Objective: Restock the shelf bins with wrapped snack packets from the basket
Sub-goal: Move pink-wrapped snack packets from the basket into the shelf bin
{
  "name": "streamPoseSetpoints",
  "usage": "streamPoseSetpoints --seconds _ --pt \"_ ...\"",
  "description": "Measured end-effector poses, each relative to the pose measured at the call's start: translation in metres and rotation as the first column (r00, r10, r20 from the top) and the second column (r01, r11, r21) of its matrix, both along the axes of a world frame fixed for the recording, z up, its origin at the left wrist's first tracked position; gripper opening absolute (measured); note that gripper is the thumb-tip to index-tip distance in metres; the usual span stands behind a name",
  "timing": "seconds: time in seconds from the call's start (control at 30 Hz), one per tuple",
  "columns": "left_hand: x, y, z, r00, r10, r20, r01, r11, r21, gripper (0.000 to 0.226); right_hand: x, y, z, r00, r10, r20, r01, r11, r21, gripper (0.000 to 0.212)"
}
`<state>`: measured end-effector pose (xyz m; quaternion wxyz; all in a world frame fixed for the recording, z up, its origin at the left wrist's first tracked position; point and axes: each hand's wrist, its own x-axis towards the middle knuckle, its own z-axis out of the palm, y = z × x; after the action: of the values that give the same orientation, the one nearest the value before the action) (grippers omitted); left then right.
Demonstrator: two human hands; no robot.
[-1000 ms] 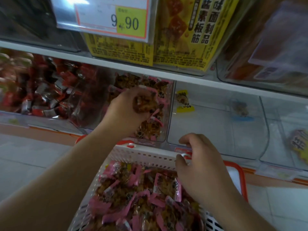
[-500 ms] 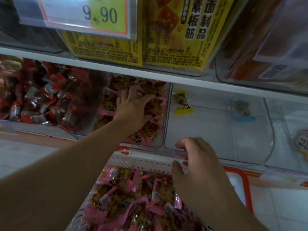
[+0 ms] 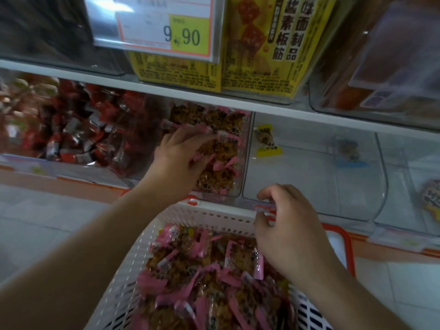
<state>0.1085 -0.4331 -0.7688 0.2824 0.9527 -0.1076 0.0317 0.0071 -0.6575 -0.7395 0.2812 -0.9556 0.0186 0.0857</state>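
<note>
A white slotted basket (image 3: 209, 213) sits low in the centre, heaped with pink-wrapped snack packets (image 3: 202, 282). Just above it on the lower shelf stands a clear bin (image 3: 245, 163) holding the same pink packets (image 3: 221, 148). My left hand (image 3: 181, 160) is inside that bin, fingers spread and lying on the packets with nothing clasped. At the basket's far rim my right hand (image 3: 285, 227) curls over the edge, thumb inside and fingers outside.
Left of the pink bin is a bin of red-wrapped packets (image 3: 71, 129). To the right, clear bins hold a single yellow packet (image 3: 267, 144) and a blue one (image 3: 350, 153). Yellow boxes (image 3: 273, 44) and a price tag (image 3: 166, 27) fill the upper shelf. An orange-rimmed tray (image 3: 346, 239) lies under the basket.
My left hand carried pink packets into the bin, let them go and now lies spread on the pile. My right hand has stayed at the basket rim.
</note>
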Motion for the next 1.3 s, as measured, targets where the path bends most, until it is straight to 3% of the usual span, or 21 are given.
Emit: streamPoseSetpoints --seconds 0.2,0.33,0.43,0.53,0.6,0.67,0.83,1.0,1.1,1.2,1.3 --pt "-0.105 0.045 0.031 0.940 0.331 -0.084 -0.337 0.939 -0.069 0.048 -0.009 0.004 0.016 0.994 -0.011 0.108 -0.007 0.986 0.166 0.035" --pt "-0.149 0.068 0.022 0.816 0.484 -0.318 -0.483 0.871 0.088 0.065 -0.021 0.015 -0.003 0.980 0.106 -0.166 -0.104 0.994 0.025 0.033" --pt "-0.160 0.070 0.013 0.683 0.508 -0.526 -0.485 0.853 0.194 0.066 -0.031 0.026 -0.039 0.905 0.165 -0.393 -0.239 0.960 -0.148 0.025" --pt "-0.156 0.071 0.010 0.649 0.505 -0.569 -0.473 0.854 0.217 0.053 -0.041 0.033 -0.077 0.873 0.174 -0.455 -0.293 0.934 -0.205 0.036" --pt "-0.151 0.072 0.010 0.613 0.511 -0.603 -0.494 0.843 0.211 0.048 -0.052 0.036 -0.100 0.860 0.135 -0.493 -0.291 0.922 -0.255 0.059" --pt "-0.148 0.073 0.010 0.579 0.511 -0.635 -0.512 0.834 0.204 0.046 -0.064 0.042 -0.117 0.859 0.101 -0.502 -0.278 0.915 -0.292 0.076" --pt "-0.139 0.066 0.021 0.585 0.547 -0.599 -0.563 0.805 0.186 0.061 -0.070 0.049 -0.133 0.905 0.087 -0.417 -0.228 0.925 -0.303 0.068" --pt "-0.137 0.053 0.040 0.766 0.557 -0.320 -0.578 0.815 0.037 0.049 -0.053 0.047 -0.119 0.900 0.037 -0.434 -0.108 0.984 -0.140 0.038" --pt "-0.133 0.047 0.049 0.825 0.505 -0.254 -0.534 0.844 -0.058 0.032 -0.042 0.047 -0.096 0.901 0.088 -0.424 -0.105 0.994 -0.016 0.019" --pt "-0.128 0.039 0.047 0.850 0.358 -0.386 -0.424 0.901 -0.097 0.017 -0.031 0.054 -0.053 0.873 0.148 -0.465 0.023 0.940 0.342 0.022" --pt "-0.125 0.034 0.035 0.807 0.225 -0.546 -0.315 0.946 -0.077 0.020 -0.024 0.061 -0.032 0.907 0.170 -0.385 0.062 0.852 0.521 0.021"
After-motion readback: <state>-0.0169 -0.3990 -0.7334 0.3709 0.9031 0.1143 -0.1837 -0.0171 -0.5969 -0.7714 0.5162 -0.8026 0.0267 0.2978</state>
